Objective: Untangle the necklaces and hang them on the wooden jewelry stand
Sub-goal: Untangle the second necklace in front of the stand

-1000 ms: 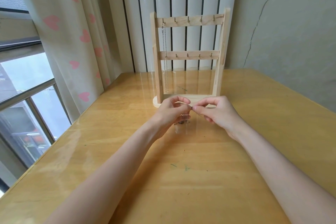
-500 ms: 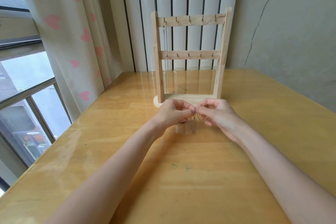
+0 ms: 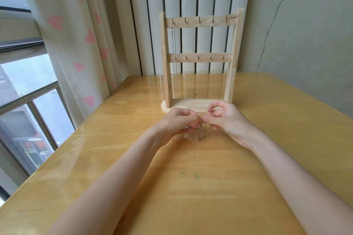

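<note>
Glossy yellow wooden desk (image 3: pixel 191 187): left hand (image 3: pixel 178 121) and right hand (image 3: pixel 224 118), fingers curled, pinch tangled silver chain necklaces (image 3: pixel 199 133), one end dangling vertically.

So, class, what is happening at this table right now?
A person is picking apart a tangled chain just above the table. The left hand and the right hand each pinch it where they meet, and a short end dangles below. One necklace already hangs from the leftmost top hook of the stand; the other hooks are bare.
</note>
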The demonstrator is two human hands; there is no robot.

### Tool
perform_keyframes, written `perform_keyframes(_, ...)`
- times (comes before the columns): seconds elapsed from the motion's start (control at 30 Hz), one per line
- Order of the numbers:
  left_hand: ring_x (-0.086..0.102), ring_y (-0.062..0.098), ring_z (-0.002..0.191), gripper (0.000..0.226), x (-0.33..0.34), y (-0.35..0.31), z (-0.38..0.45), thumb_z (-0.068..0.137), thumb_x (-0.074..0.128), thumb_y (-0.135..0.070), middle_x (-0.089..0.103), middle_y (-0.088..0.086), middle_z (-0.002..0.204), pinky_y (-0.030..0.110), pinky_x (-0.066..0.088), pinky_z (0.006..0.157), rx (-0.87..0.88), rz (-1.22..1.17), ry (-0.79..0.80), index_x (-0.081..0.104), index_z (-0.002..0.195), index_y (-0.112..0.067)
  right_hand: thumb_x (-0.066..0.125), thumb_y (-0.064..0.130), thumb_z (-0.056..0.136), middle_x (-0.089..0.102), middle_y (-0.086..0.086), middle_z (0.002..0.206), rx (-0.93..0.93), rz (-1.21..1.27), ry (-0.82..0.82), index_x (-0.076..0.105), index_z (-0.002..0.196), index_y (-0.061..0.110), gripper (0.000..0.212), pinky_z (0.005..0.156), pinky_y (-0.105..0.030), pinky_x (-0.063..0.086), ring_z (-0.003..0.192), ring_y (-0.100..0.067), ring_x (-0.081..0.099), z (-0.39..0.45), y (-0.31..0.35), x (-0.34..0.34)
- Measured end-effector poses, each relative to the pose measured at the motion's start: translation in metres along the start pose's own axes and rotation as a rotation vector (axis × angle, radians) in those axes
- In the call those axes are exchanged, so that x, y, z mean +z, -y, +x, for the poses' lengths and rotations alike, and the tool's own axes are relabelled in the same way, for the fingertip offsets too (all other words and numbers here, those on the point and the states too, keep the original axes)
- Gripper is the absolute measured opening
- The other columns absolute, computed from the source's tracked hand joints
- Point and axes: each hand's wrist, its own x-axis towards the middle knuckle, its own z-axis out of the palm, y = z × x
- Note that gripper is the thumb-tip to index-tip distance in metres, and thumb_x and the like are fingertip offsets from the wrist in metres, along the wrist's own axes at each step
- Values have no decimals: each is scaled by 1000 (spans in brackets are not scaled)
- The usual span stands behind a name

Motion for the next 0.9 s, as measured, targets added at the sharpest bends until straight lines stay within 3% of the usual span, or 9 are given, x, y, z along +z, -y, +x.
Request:
perform_keyframes(0.13,51,7,60,22,2,0,0,84,57,-7,55,-4,58,21,47,66,-57,-42,50,62,64,-14,59,-7,81,54,-5,66,45,-3,85,45,87,12,25,56,-23,35,57,-17,39,1,1,-1)
perform_keyframes(0.27,51,7,63,26,3,0,1,84,56,-6,53,-3,58,18,50,66,-114,-29,88,59,60,-16,57,-8,79,52,2,63,45,-158,180,45,89,13,26,56,-21,35,56,-12,41,1,3,-1)
perform_keyframes(0.37,54,5,60,28,6,2,1,82,58,-6,54,-4,58,17,51,68,-116,34,75,58,57,-17,62,0,74,55,12,56,12,-397,202,49,88,16,25,63,-23,40,52,-3,46,1,2,2)
perform_keyframes(0.43,58,8,61,27,9,3,1,78,58,-3,58,-1,58,19,54,72,-72,73,55,57,54,-15,62,6,72,59,10,59,-32,-597,190,51,91,18,25,62,-24,43,53,-2,48,2,1,4)
perform_keyframes(0.6,58,24,64,23,12,7,3,74,58,1,59,5,55,35,52,77,18,89,-60,54,55,-10,54,8,72,55,-3,60,-262,-974,59,62,78,3,12,61,-36,47,67,-24,55,0,1,12)
perform_keyframes(0.67,57,26,67,16,11,7,4,70,61,-5,59,5,55,40,47,76,45,92,-87,54,57,-12,55,10,72,60,-8,65,-303,-972,-3,62,71,2,10,63,-39,49,71,-26,56,0,-1,13)
perform_keyframes(0.77,54,21,67,24,8,5,4,77,57,0,56,3,62,34,50,73,85,61,-68,52,57,-13,62,13,72,53,4,65,-289,-827,-62,57,62,15,11,66,-32,45,72,-15,48,2,-2,10)
perform_keyframes(0.9,52,11,65,30,4,3,4,82,53,3,52,-1,62,22,49,67,106,-29,-26,51,58,-16,66,11,75,53,3,68,-108,-333,-58,64,65,11,10,64,-23,38,64,-9,45,0,1,8)
